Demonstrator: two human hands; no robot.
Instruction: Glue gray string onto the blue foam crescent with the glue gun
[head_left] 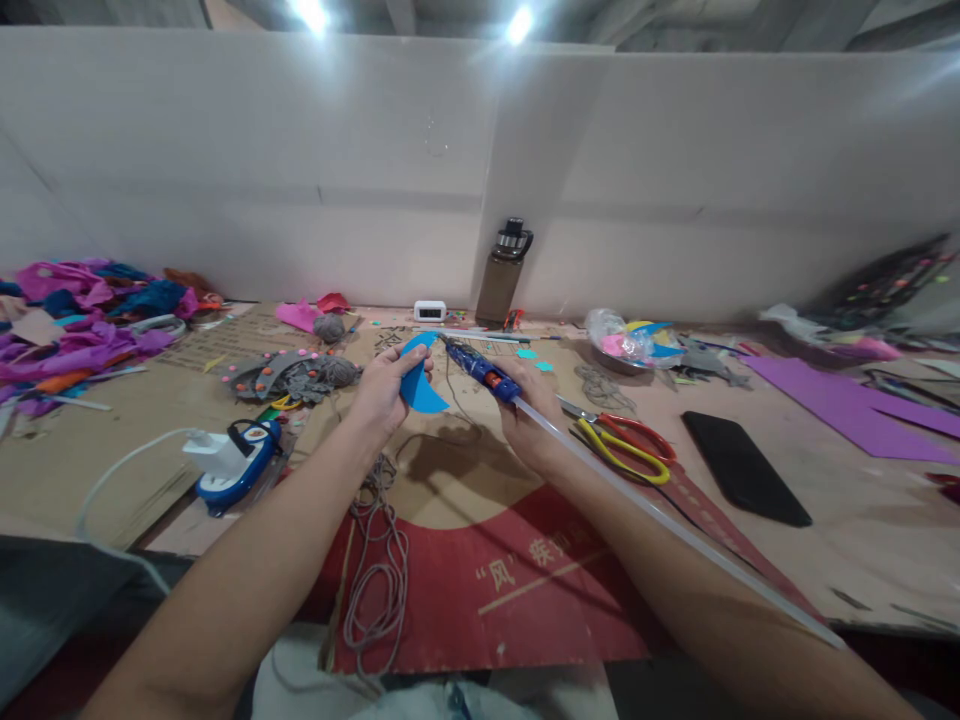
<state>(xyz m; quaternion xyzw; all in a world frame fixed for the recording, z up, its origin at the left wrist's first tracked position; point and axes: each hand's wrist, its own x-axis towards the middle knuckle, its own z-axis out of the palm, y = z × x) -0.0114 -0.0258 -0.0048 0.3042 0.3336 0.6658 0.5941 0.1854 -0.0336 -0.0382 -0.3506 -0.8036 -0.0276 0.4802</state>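
My left hand is closed on a curved piece of blue foam, held up above the cardboard-covered table. My right hand grips a blue glue gun whose nozzle points left towards the blue foam. A long clear glue stick juts from the back of the gun and runs along my right forearm. A grey cord lies coiled on the red cardboard below my hands.
Yellow and red scissors and a black phone lie right of my hands. A blue-white power strip sits on the left. Coloured scraps are piled far left, purple sheets far right. A bottle and a small clock stand by the white wall.
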